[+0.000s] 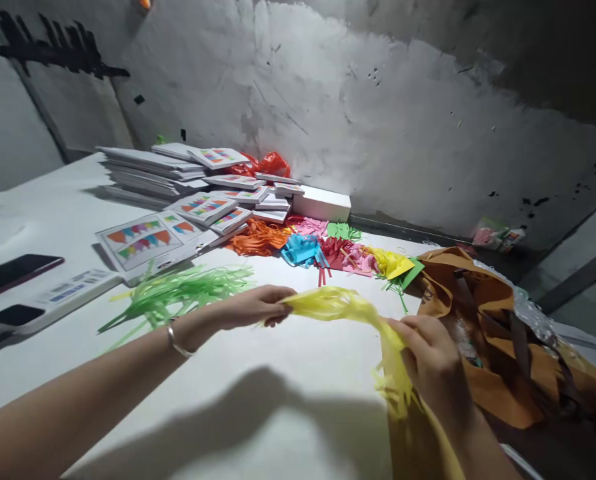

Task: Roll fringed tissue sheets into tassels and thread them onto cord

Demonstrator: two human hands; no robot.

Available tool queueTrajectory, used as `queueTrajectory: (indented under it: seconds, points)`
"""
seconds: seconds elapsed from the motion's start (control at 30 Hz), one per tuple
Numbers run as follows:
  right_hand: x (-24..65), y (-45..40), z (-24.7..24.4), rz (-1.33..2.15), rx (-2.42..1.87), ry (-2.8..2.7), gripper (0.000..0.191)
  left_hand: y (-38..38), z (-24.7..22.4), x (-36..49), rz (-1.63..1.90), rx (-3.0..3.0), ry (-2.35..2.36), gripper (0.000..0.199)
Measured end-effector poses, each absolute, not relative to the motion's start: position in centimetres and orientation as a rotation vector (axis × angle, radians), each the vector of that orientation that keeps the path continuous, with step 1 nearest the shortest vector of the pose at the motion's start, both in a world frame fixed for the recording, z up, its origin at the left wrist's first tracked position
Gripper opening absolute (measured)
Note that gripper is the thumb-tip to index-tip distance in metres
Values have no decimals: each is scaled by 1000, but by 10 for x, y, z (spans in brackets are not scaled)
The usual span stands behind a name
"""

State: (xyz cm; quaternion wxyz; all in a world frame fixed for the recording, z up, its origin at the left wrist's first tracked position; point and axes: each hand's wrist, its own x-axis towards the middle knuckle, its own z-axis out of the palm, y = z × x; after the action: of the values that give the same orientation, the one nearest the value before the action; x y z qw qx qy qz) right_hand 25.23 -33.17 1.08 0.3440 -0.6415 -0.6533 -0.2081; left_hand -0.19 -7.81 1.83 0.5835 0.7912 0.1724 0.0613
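Note:
A bundle of yellow paper strips (338, 303) is stretched in the air over the white table (258, 427). My left hand (261, 307), with a silver bangle on its wrist, pinches one end of it. On the other side my right hand (428, 347) is closed round the bundle, and loose yellow fringe hangs below that hand. Green paper strips (188, 288) lie spread on the table beyond my left forearm.
Fringed bundles in orange (261, 238), blue (302, 249) and other colours lie behind. Stacked printed packets (151, 175) and a white box (323, 202) stand near the wall. Phones (18, 275) and a white device (58, 299) are left; a brown bag (498, 380) is right.

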Motion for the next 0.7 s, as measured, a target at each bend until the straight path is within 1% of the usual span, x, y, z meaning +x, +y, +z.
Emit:
queueTrajectory:
  seconds: [0.1,0.13,0.2,0.27,0.3,0.4,0.47,0.53,0.57,0.63,0.7]
  points:
    - [210,-326,-26,-686,-1547,-1909,32,-65,22,-41,277,2000,542,27]
    - [197,-324,-43,-721,-1529,-1976,32,-68,21,-55,347,2112,592,30]
    - [176,-320,-76,-815,-1521,-2060,31,-87,16,-76,488,2397,653,43]
    - [163,-319,-102,-754,-1548,-2083,32,-123,8,-85,526,2614,583,52]
    - [159,-321,-110,-667,-1563,-2075,32,-144,1,-84,459,2642,483,55]
    - [154,-330,-118,-396,-1615,-2052,26,-197,-30,-66,326,2674,219,56]
    - [155,-338,-115,-356,-1668,-2036,32,-215,-58,-51,277,2717,203,58]
    - [161,-347,-113,-448,-1738,-2048,38,-219,-81,-41,295,2746,268,54]
    - [166,-352,-114,-522,-1777,-2063,38,-217,-89,-39,310,2747,304,52]
    - [180,-367,-117,-688,-1933,-2026,29,-212,-98,-38,336,2730,350,48]
    - [198,-387,-121,-828,-2133,-1869,20,-208,-98,-40,365,2723,352,46]
